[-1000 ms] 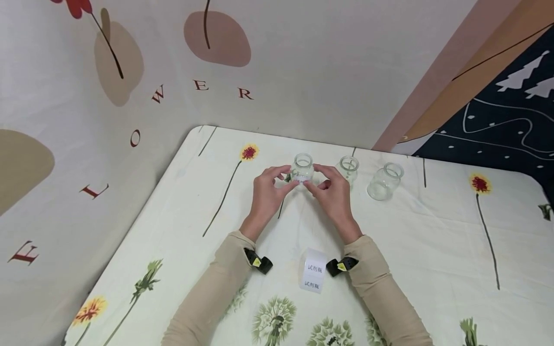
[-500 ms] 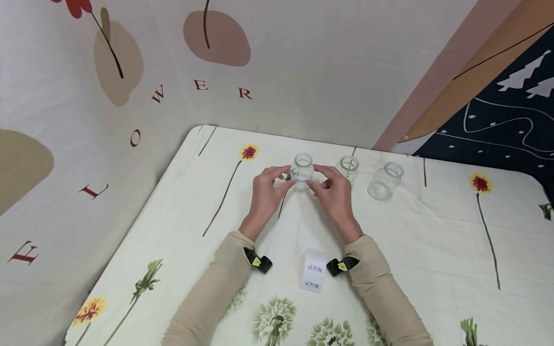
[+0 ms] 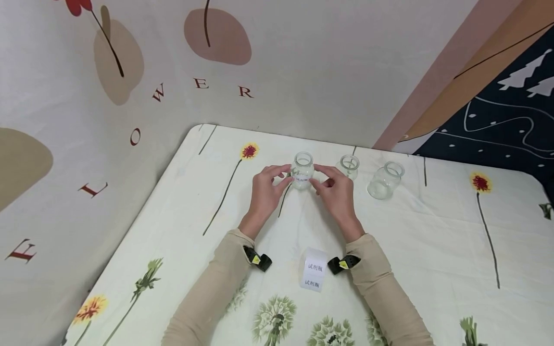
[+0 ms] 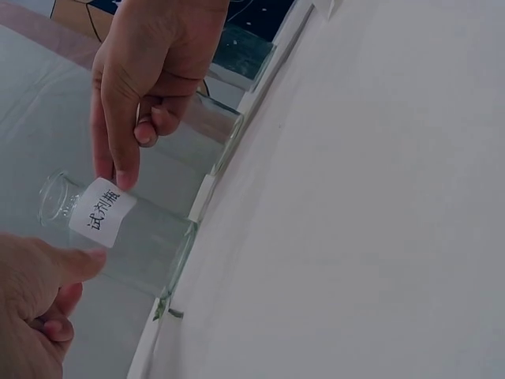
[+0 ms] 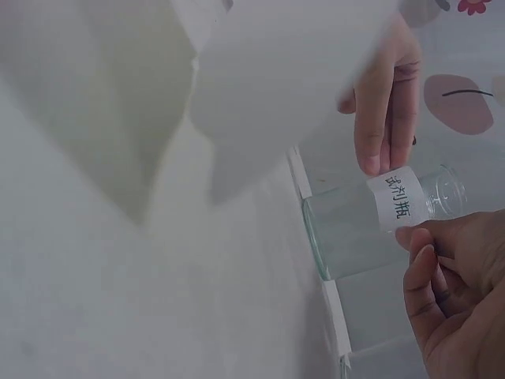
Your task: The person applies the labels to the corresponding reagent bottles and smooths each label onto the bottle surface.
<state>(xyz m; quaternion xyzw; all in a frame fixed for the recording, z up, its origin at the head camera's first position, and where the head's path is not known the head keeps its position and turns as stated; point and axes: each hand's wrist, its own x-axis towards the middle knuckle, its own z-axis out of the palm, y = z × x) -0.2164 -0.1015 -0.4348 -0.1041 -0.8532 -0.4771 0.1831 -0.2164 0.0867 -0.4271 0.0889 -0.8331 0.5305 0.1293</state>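
A small clear glass jar (image 3: 302,168) with an open mouth stands upright on the table between the two hands. A white label (image 4: 103,213) with dark handwritten characters lies across the jar's side, just below its neck. My left hand (image 3: 266,190) holds the jar from the left, its thumb at the label's left edge and its index finger further back on the glass. From the right, my right hand (image 3: 336,194) does likewise, with the thumb at the label's right edge. The other fingers of both hands are curled in.
Two more glass jars stand to the right, one (image 3: 349,166) partly behind the right hand and another (image 3: 385,181) further right. A strip of white labels (image 3: 313,270) lies between the forearms. The floral-printed tablecloth (image 3: 415,250) reaches back to a printed fabric wall (image 3: 303,105).
Both thumbs have slid apart, from the middle of the label out to its two edges, so more of the label shows. The jar has stayed in place.
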